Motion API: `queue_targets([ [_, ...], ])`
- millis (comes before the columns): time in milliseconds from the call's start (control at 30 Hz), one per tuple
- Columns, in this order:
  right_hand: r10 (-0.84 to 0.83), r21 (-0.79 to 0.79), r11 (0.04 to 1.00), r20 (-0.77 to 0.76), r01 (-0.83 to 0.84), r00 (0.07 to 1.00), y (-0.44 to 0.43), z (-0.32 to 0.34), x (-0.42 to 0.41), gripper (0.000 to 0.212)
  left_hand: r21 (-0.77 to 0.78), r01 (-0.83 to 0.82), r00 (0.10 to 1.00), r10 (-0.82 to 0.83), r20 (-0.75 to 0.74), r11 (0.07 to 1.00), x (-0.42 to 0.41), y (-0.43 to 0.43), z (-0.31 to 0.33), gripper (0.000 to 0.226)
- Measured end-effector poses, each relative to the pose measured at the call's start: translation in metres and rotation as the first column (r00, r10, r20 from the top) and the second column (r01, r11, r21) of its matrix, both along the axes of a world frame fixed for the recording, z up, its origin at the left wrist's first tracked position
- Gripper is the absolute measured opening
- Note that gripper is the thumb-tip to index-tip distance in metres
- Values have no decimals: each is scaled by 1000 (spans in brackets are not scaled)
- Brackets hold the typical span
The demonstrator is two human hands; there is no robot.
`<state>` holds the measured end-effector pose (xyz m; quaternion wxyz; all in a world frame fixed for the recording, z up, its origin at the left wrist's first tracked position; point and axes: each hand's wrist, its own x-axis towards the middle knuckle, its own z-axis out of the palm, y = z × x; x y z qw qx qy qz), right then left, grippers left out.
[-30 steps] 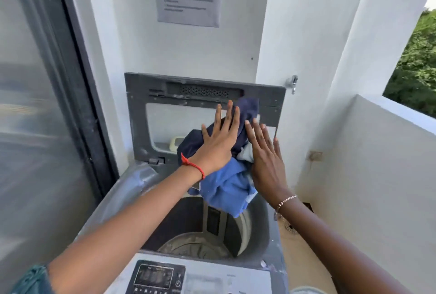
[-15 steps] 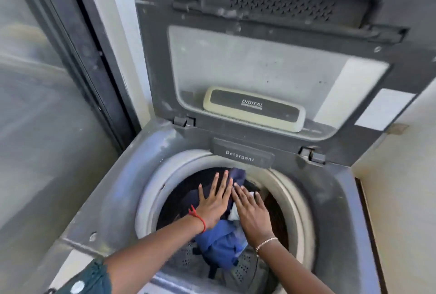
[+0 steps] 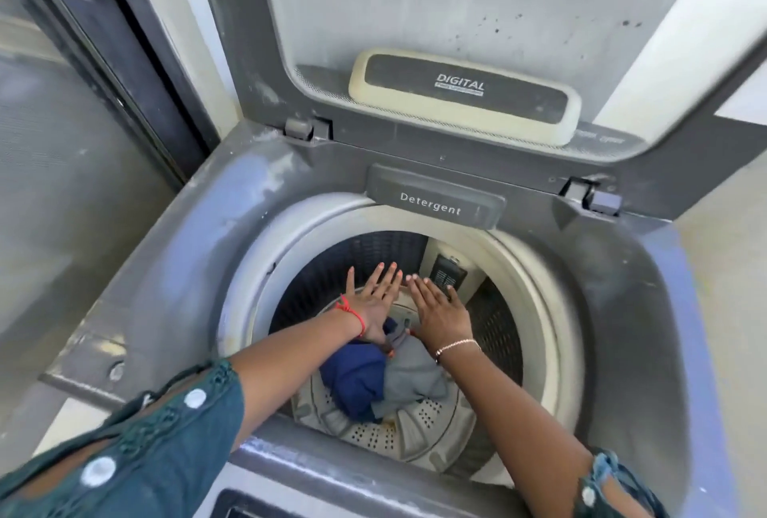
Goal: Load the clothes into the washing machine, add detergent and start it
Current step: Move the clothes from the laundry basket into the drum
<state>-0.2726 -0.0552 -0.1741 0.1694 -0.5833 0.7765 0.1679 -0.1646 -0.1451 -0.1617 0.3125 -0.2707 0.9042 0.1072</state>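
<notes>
A grey top-loading washing machine (image 3: 174,268) fills the view with its lid (image 3: 456,19) standing upright at the back. Both my arms reach down into the drum (image 3: 552,310). My left hand (image 3: 373,297) and my right hand (image 3: 440,310) are side by side, fingers spread flat, holding nothing. Just below them a dark blue garment (image 3: 352,380) and a grey garment (image 3: 411,376) lie bunched on the drum floor. A closed flap marked Detergent (image 3: 431,202) sits at the rim's far side.
A dark-framed glass door (image 3: 83,143) stands close on the left. A pale wall (image 3: 730,268) runs along the right of the machine. The top edge of the control panel (image 3: 249,511) shows at the bottom of the view.
The clothes went from being held up above the opening down into the drum and now lie loose on its floor. Both hands have let go, and the view has tilted down and closer.
</notes>
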Motion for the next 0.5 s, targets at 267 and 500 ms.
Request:
queue_targets([
  [267,-220,-340,887,285,313,933,64,136,-8,73,160,33,929,29,-370,987,-29,61,115,108],
  [500,-352,-751,458,339,477,872,243,243,-47,80,67,274,695,-149,-704,959,-81,178,229,117],
])
